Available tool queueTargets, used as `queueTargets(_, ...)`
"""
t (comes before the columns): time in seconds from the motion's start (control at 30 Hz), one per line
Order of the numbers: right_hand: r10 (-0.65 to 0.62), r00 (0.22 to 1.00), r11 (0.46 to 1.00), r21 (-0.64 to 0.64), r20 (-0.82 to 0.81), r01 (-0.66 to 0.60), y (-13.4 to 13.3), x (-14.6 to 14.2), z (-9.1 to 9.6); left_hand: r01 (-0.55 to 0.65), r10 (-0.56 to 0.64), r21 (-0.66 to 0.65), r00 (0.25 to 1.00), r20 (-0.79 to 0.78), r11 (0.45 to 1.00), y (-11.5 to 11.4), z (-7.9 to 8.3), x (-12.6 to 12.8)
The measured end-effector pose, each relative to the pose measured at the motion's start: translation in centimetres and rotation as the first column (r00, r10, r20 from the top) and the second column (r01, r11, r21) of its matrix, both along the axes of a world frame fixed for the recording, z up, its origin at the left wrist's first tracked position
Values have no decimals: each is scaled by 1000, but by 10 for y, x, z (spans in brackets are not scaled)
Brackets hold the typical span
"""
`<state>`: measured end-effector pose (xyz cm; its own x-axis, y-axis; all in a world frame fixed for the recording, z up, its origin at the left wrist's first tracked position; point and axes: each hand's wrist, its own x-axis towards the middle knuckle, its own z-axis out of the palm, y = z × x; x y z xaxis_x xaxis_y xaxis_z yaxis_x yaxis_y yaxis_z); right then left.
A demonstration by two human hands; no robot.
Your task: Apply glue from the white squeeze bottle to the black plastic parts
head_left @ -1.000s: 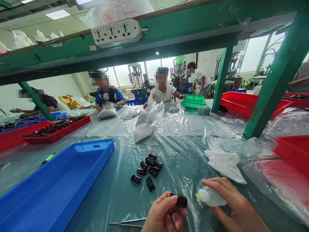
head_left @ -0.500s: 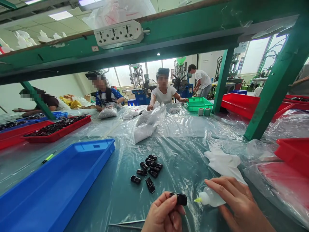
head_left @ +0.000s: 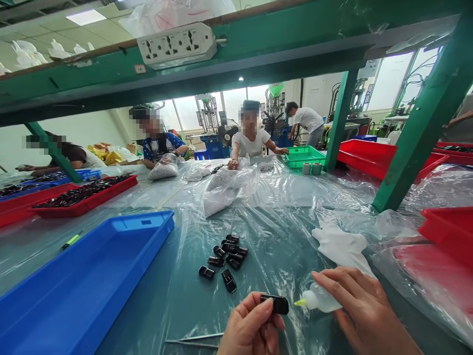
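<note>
Black plastic part (head_left: 274, 304): one piece, small, rectangular, pinched between the thumb and fingertips of the left hand (head_left: 251, 325), held just above the table.

Squeeze bottle (head_left: 320, 299): translucent white, yellow-green nozzle, gripped in the right hand (head_left: 364, 310), fingers curled over its body, nozzle pointing left, near the black part but apart from it.

Matching black parts (head_left: 224, 259): a loose group on the clear plastic sheeting (head_left: 281, 236), ahead of the hands.

Metal tweezers (head_left: 194, 339): lying on the sheeting, just beside the left hand.

White crumpled cloth (head_left: 342, 246): just beyond the right hand.

Blue plastic tray (head_left: 84, 281): on the sheeting, left of the black parts.

Red tray (head_left: 83, 202): farther along the table, holding a layer of dark parts.

Green crate (head_left: 305, 157): at the far side, beside a co-worker (head_left: 251, 135), whose hands rest on the table.
</note>
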<state>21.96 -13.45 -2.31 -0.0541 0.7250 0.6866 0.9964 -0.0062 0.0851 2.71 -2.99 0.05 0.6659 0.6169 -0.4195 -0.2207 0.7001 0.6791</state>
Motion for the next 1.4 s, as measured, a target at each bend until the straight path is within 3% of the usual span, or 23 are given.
queueTargets(0.47,-15,1000,1000,22,5,15,-5,8,10,84,-69,124,990,-122,989,-2,4,-2)
queueTargets(0.63,-13,994,999,30,-109,16,-3,3,12,110,-90,132,985,-147,985,-1,1,-3)
queueTargets(0.83,-18,959,985,160,-281,65,-1,-7,14,161,-135,138,975,-179,977,-1,1,-4)
queueTargets(1.4,-16,975,984,171,-222,55,-4,-7,21,245,-210,162,956,-206,956,-2,-4,-5)
